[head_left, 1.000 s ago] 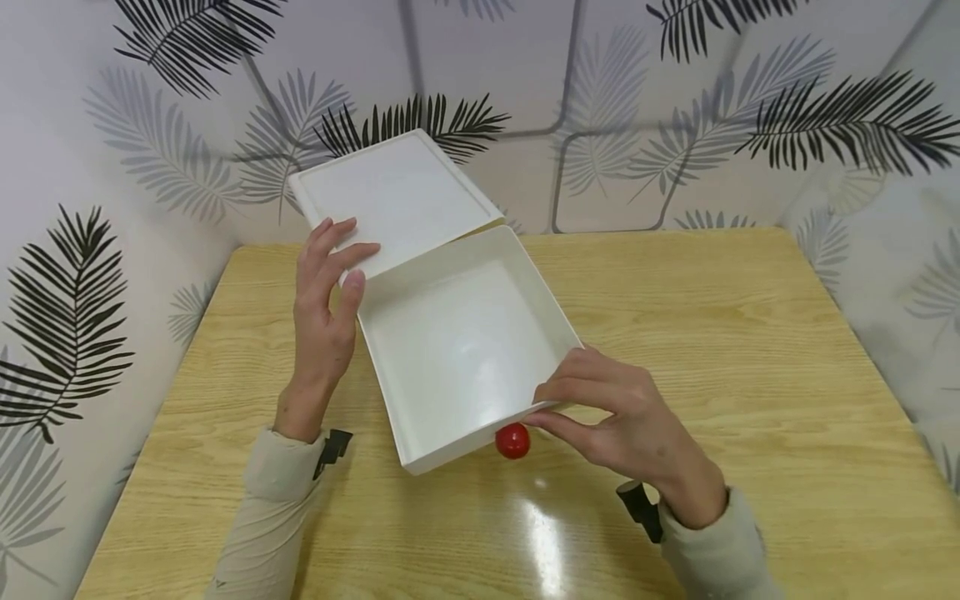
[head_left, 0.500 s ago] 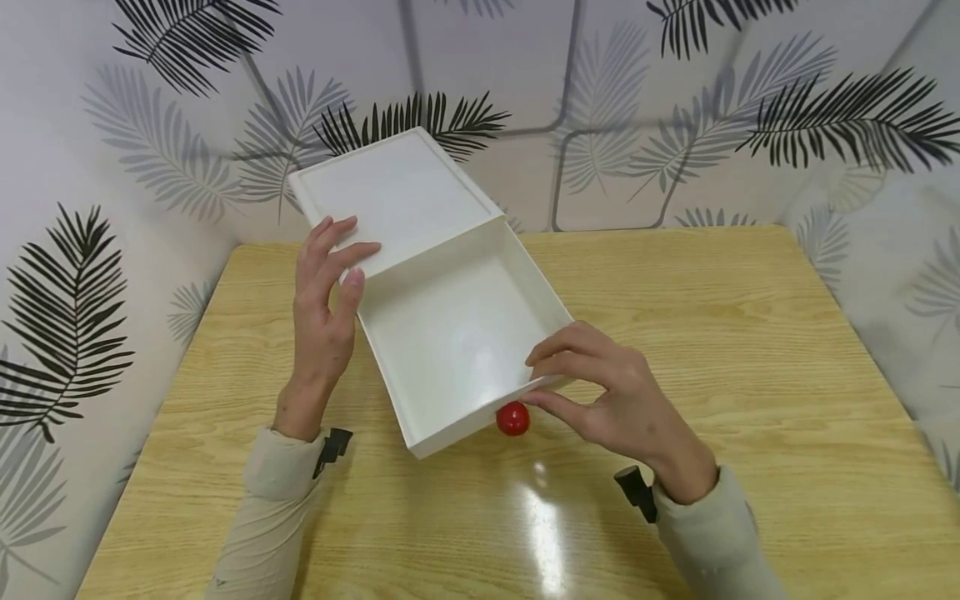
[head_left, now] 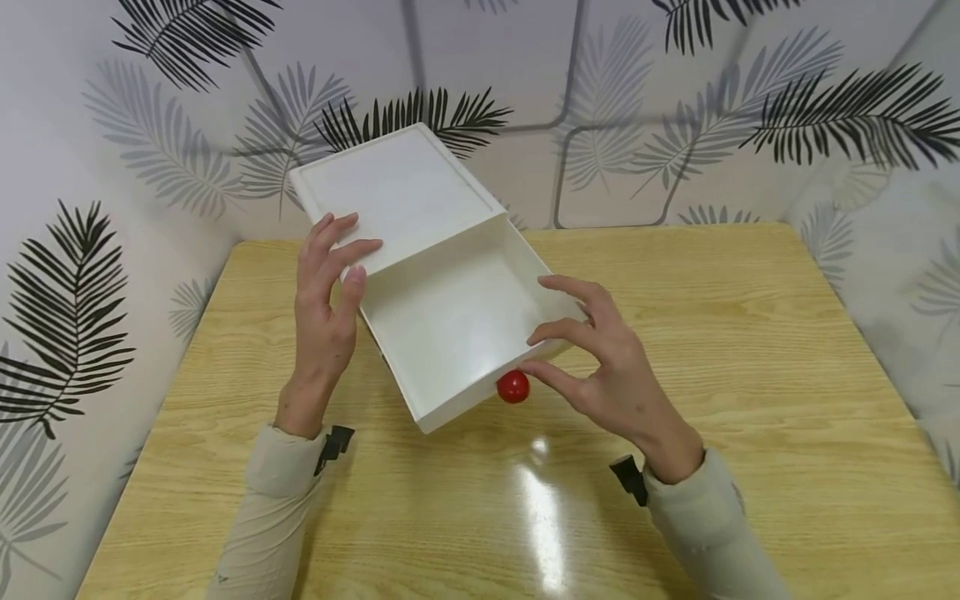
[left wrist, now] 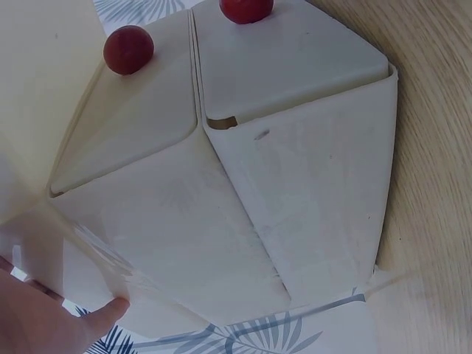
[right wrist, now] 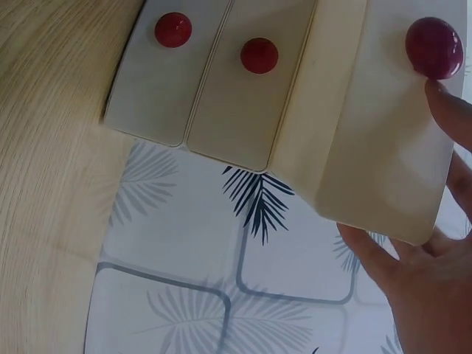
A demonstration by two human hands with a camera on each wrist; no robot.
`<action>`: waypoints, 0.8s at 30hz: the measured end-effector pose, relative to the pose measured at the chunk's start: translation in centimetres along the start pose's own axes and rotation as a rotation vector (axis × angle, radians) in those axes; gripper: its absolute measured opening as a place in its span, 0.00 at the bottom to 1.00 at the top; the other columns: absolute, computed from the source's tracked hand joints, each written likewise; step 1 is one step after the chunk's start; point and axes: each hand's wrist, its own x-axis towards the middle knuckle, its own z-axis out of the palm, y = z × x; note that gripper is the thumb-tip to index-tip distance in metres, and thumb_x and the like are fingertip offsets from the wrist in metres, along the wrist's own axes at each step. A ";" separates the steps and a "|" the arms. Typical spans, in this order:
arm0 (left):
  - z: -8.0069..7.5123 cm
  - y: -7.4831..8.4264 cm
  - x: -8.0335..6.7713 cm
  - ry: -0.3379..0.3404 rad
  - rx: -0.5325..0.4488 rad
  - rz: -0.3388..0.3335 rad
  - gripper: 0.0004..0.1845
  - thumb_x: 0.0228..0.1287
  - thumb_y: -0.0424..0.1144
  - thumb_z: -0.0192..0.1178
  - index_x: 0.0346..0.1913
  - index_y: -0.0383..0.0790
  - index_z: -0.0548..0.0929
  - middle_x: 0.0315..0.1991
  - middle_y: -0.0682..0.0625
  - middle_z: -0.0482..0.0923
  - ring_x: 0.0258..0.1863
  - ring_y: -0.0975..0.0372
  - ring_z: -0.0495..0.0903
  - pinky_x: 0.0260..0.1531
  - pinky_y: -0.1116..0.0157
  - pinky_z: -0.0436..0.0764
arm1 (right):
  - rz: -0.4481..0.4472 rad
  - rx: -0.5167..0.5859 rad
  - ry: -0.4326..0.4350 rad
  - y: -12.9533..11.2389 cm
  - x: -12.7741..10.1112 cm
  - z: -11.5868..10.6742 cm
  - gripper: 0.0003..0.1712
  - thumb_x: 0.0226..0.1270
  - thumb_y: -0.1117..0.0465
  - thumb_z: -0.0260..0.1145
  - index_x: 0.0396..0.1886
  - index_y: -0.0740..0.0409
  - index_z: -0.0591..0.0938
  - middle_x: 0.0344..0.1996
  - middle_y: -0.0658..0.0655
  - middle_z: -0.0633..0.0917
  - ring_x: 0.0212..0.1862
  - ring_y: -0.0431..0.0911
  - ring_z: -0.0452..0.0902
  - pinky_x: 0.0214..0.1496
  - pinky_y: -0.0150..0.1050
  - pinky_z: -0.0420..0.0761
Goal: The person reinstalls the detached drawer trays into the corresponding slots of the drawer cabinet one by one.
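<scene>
A white drawer cabinet (head_left: 401,196) stands at an angle on the table, its top drawer (head_left: 468,398) pulled part way out. The drawer's inside is bare white, and a round red knob (head_left: 513,387) sits on its front. My left hand (head_left: 324,308) rests on the cabinet's left edge, fingers spread over the top and thumb against the side. My right hand (head_left: 615,375) holds the drawer's front near the right corner, with the thumb on the front beside the knob and the index finger bent over the rim. Another finger reaches over the right side.
Two lower drawers with red knobs (right wrist: 173,29) stay closed under the open one, seen in both wrist views. The cabinet stands on a wood-grain table (head_left: 712,358). Behind the table rises a wall (head_left: 615,108) with a leaf pattern.
The top drawer has slid inward, away from me, with the right hand moving along with it. The right fingers have spread somewhat. The left hand stays in place.
</scene>
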 end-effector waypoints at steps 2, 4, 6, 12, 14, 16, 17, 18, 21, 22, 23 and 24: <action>0.0 0.0 0.0 -0.001 0.000 0.002 0.20 0.75 0.45 0.51 0.54 0.38 0.87 0.72 0.43 0.75 0.82 0.54 0.58 0.83 0.52 0.50 | 0.022 0.006 0.025 0.2 0.2 0.1 0.21 0.46 0.67 0.86 0.41 0.56 0.88 0.71 0.65 0.73 0.70 0.58 0.73 0.65 0.60 0.82; 0.0 0.1 0.0 0.000 -0.002 0.003 0.20 0.76 0.46 0.51 0.54 0.38 0.87 0.72 0.43 0.75 0.82 0.54 0.58 0.83 0.52 0.50 | 0.045 0.001 0.049 0.5 0.3 0.3 0.24 0.46 0.67 0.86 0.45 0.58 0.87 0.72 0.66 0.71 0.71 0.58 0.72 0.67 0.58 0.81; 0.0 0.1 0.0 0.001 -0.002 0.006 0.20 0.75 0.46 0.51 0.54 0.38 0.87 0.72 0.43 0.75 0.82 0.55 0.58 0.83 0.52 0.50 | 0.073 -0.003 0.063 0.7 0.4 0.5 0.29 0.46 0.66 0.87 0.51 0.59 0.85 0.73 0.67 0.69 0.73 0.58 0.70 0.70 0.57 0.78; 0.0 0.0 0.1 0.006 -0.007 0.004 0.20 0.74 0.47 0.52 0.54 0.39 0.88 0.71 0.45 0.76 0.81 0.56 0.59 0.83 0.53 0.51 | 0.205 0.104 0.037 1.1 0.8 1.1 0.50 0.50 0.66 0.85 0.73 0.57 0.71 0.75 0.61 0.68 0.72 0.55 0.70 0.67 0.58 0.81; -0.1 0.0 0.1 0.004 -0.006 0.005 0.20 0.75 0.47 0.52 0.54 0.39 0.88 0.71 0.45 0.76 0.81 0.56 0.59 0.83 0.53 0.51 | 0.254 0.158 0.022 1.2 1.0 1.4 0.54 0.53 0.67 0.83 0.77 0.55 0.65 0.74 0.60 0.69 0.68 0.54 0.73 0.66 0.59 0.82; -0.1 0.1 0.0 0.003 -0.005 0.008 0.20 0.75 0.46 0.52 0.54 0.39 0.88 0.71 0.45 0.75 0.81 0.56 0.59 0.83 0.52 0.51 | 0.296 0.199 0.007 1.3 1.2 1.7 0.56 0.55 0.67 0.82 0.80 0.53 0.62 0.73 0.58 0.71 0.66 0.53 0.74 0.67 0.59 0.81; -0.1 0.1 0.0 0.003 -0.004 0.010 0.20 0.75 0.47 0.52 0.54 0.39 0.87 0.71 0.45 0.75 0.81 0.55 0.59 0.83 0.52 0.51 | 0.313 0.217 0.002 1.4 1.2 1.8 0.56 0.56 0.67 0.81 0.80 0.53 0.61 0.72 0.58 0.72 0.65 0.53 0.75 0.68 0.59 0.80; -0.1 0.1 0.0 0.004 -0.004 0.011 0.20 0.76 0.47 0.52 0.54 0.39 0.87 0.71 0.44 0.75 0.81 0.55 0.58 0.83 0.52 0.51 | 0.328 0.237 -0.001 1.6 1.3 2.0 0.55 0.57 0.67 0.81 0.80 0.52 0.60 0.72 0.58 0.72 0.65 0.53 0.75 0.69 0.59 0.80; -0.1 0.1 0.0 0.006 -0.007 0.016 0.20 0.76 0.48 0.52 0.54 0.38 0.87 0.71 0.43 0.75 0.81 0.54 0.58 0.83 0.52 0.51 | 0.349 0.281 0.000 1.9 1.5 2.4 0.55 0.58 0.68 0.80 0.80 0.51 0.59 0.72 0.57 0.72 0.66 0.52 0.74 0.71 0.57 0.78; -0.1 0.1 0.0 0.006 -0.006 0.018 0.20 0.77 0.48 0.52 0.54 0.38 0.87 0.71 0.43 0.75 0.81 0.54 0.58 0.83 0.52 0.51 | 0.350 0.291 0.004 2.1 1.5 2.6 0.54 0.59 0.68 0.79 0.80 0.51 0.60 0.72 0.57 0.73 0.66 0.52 0.74 0.71 0.57 0.78; 0.0 0.1 0.0 0.006 -0.006 0.018 0.20 0.77 0.48 0.52 0.54 0.38 0.87 0.71 0.43 0.75 0.81 0.54 0.58 0.83 0.52 0.51 | 0.350 0.302 0.009 2.2 1.6 2.7 0.54 0.59 0.68 0.79 0.80 0.51 0.60 0.71 0.57 0.73 0.65 0.52 0.74 0.72 0.57 0.78; 0.0 0.1 0.0 0.007 -0.006 0.019 0.20 0.77 0.48 0.52 0.54 0.38 0.87 0.71 0.43 0.75 0.81 0.54 0.58 0.83 0.52 0.51 | 0.349 0.312 0.014 2.3 1.6 2.9 0.53 0.59 0.68 0.79 0.80 0.51 0.60 0.71 0.57 0.73 0.65 0.51 0.74 0.72 0.57 0.77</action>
